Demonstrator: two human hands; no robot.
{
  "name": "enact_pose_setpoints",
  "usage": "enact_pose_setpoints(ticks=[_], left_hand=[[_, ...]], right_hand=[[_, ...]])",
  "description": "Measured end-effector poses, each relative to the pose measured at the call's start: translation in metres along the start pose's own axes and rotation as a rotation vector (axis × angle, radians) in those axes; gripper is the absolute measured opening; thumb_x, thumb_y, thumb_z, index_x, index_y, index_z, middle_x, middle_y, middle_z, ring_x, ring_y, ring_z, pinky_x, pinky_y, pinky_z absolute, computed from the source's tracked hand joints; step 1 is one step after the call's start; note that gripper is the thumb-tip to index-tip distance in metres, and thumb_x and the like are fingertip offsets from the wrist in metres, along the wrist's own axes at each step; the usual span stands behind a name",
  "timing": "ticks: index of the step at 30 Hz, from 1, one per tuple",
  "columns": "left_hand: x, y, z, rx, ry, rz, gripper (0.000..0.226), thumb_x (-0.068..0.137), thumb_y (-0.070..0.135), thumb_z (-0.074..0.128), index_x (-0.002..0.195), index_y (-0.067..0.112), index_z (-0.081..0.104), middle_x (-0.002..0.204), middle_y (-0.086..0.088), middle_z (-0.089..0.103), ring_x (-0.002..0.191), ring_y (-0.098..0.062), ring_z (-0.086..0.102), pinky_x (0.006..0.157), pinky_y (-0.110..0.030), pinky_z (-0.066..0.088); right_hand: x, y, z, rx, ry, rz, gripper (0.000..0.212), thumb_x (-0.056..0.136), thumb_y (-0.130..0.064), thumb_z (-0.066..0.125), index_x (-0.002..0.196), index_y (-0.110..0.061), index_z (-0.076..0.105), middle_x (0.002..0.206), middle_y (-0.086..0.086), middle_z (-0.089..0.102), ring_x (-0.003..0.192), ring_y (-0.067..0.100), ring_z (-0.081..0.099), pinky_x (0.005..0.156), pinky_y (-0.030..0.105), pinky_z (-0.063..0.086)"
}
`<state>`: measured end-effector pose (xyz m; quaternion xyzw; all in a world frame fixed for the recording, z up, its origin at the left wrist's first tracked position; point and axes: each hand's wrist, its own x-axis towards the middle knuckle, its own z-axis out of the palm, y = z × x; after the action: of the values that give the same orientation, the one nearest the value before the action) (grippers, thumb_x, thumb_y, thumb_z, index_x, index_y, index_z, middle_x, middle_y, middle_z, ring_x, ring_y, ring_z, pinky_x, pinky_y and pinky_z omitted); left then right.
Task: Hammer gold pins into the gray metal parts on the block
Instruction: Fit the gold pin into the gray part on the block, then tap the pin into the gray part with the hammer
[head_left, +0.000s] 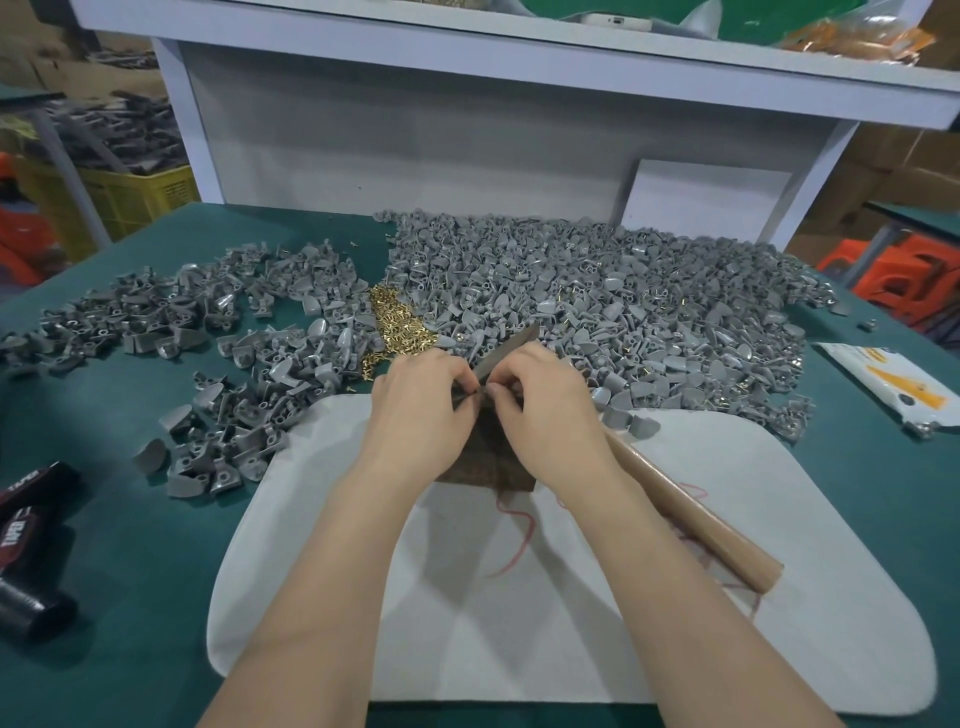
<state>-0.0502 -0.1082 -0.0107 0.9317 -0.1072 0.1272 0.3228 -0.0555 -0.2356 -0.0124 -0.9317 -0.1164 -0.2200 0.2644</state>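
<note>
Curled grips of left hand (421, 410) and right hand (548, 410) pinch a gray part (469, 396) (over the block (488, 467)).

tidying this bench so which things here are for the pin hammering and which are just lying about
For the job: gold pins, gray parts, block, hammer.
Just lying about: black rolls, white packet, yellow crate, orange stools.

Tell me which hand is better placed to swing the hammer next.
Right. The hammer's brown handle runs under the right hand and forearm. The left hand works at the block, fingertips pinching a small gray part, so it likely steadies that.
</note>
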Motion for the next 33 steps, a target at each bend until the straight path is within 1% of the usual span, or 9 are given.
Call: enact_pose_setpoints(ticks=[3, 9, 13, 19, 23, 25, 27, 29, 33], left_hand=[[0.0, 0.001, 0.0, -0.009, 0.003, -0.002, 0.005, 0.088, 0.024, 0.063, 0.088, 0.021, 0.066, 0.1, 0.003, 0.061, 0.104, -0.025, 0.049, 0.092, -0.042, 0.04], [-0.001, 0.001, 0.0, -0.012, 0.004, 0.002, 0.003, 0.087, 0.023, 0.063, 0.087, 0.021, 0.065, 0.101, 0.003, 0.061, 0.104, -0.025, 0.048, 0.093, -0.041, 0.039], [-0.001, 0.001, -0.001, -0.012, 0.0, 0.0, 0.005, 0.087, 0.024, 0.063, 0.089, 0.021, 0.066, 0.102, 0.003, 0.062, 0.105, -0.025, 0.048, 0.093, -0.04, 0.039], [0.0, 0.001, -0.001, -0.029, 0.0, -0.003, 0.004, 0.086, 0.023, 0.064, 0.087, 0.02, 0.066, 0.099, 0.003, 0.062, 0.105, -0.025, 0.049, 0.092, -0.041, 0.04], [-0.001, 0.001, -0.001, -0.048, -0.001, -0.009, 0.004, 0.086, 0.024, 0.066, 0.084, 0.02, 0.066, 0.097, 0.004, 0.062, 0.104, -0.025, 0.05, 0.092, -0.041, 0.041], [-0.001, 0.002, -0.001, -0.038, -0.007, -0.011, 0.004, 0.087, 0.024, 0.065, 0.084, 0.021, 0.066, 0.099, 0.004, 0.062, 0.104, -0.025, 0.05, 0.093, -0.041, 0.041], [-0.001, 0.003, -0.002, -0.027, -0.016, -0.013, 0.005, 0.087, 0.025, 0.064, 0.083, 0.023, 0.064, 0.099, 0.004, 0.062, 0.104, -0.024, 0.05, 0.093, -0.042, 0.041], [-0.001, 0.003, -0.003, -0.014, -0.027, -0.019, 0.009, 0.088, 0.025, 0.063, 0.079, 0.026, 0.059, 0.098, 0.004, 0.061, 0.103, -0.024, 0.05, 0.093, -0.042, 0.041], [-0.002, 0.004, -0.004, -0.016, -0.019, -0.036, 0.013, 0.086, 0.024, 0.063, 0.075, 0.025, 0.056, 0.095, 0.004, 0.06, 0.102, -0.024, 0.051, 0.092, -0.043, 0.042]], right_hand=[[0.0, 0.002, 0.0, 0.052, 0.012, 0.023, 0.005, 0.084, -0.004, 0.061, 0.082, -0.003, 0.065, 0.087, 0.004, 0.056, 0.079, 0.02, 0.054, 0.076, 0.032, 0.042], [0.001, 0.005, 0.002, 0.137, 0.028, 0.073, 0.006, 0.084, -0.006, 0.062, 0.081, -0.009, 0.067, 0.077, -0.013, 0.046, 0.066, -0.002, 0.042, 0.065, 0.006, 0.032], [0.001, 0.006, 0.001, 0.138, 0.034, 0.084, 0.007, 0.084, -0.006, 0.062, 0.08, -0.01, 0.066, 0.073, -0.017, 0.042, 0.065, -0.008, 0.042, 0.065, 0.002, 0.031], [0.001, 0.005, 0.001, 0.102, 0.003, 0.094, 0.007, 0.086, -0.009, 0.062, 0.086, -0.008, 0.069, 0.083, -0.008, 0.051, 0.074, 0.004, 0.046, 0.067, 0.01, 0.032], [0.003, 0.02, -0.021, 0.089, 0.069, 0.261, 0.019, 0.09, -0.018, 0.059, 0.103, -0.012, 0.07, 0.103, 0.004, 0.065, 0.096, 0.018, 0.06, 0.091, 0.029, 0.043], [-0.001, 0.035, -0.035, -0.068, 0.035, 0.39, 0.024, 0.089, -0.03, 0.059, 0.104, -0.014, 0.068, 0.103, 0.006, 0.067, 0.096, 0.023, 0.061, 0.086, 0.035, 0.048], [-0.005, 0.04, -0.039, -0.252, -0.184, 0.486, 0.032, 0.086, -0.043, 0.059, 0.094, -0.013, 0.067, 0.093, 0.008, 0.068, 0.086, 0.027, 0.062, 0.072, 0.032, 0.049], [-0.005, 0.038, -0.034, -0.311, -0.349, 0.512, 0.029, 0.087, -0.039, 0.058, 0.094, -0.011, 0.063, 0.096, 0.011, 0.067, 0.089, 0.03, 0.061, 0.073, 0.032, 0.048], [-0.003, 0.034, -0.038, -0.271, -0.296, 0.467, 0.023, 0.09, -0.031, 0.058, 0.1, -0.01, 0.057, 0.095, 0.011, 0.066, 0.088, 0.029, 0.062, 0.076, 0.032, 0.049]])
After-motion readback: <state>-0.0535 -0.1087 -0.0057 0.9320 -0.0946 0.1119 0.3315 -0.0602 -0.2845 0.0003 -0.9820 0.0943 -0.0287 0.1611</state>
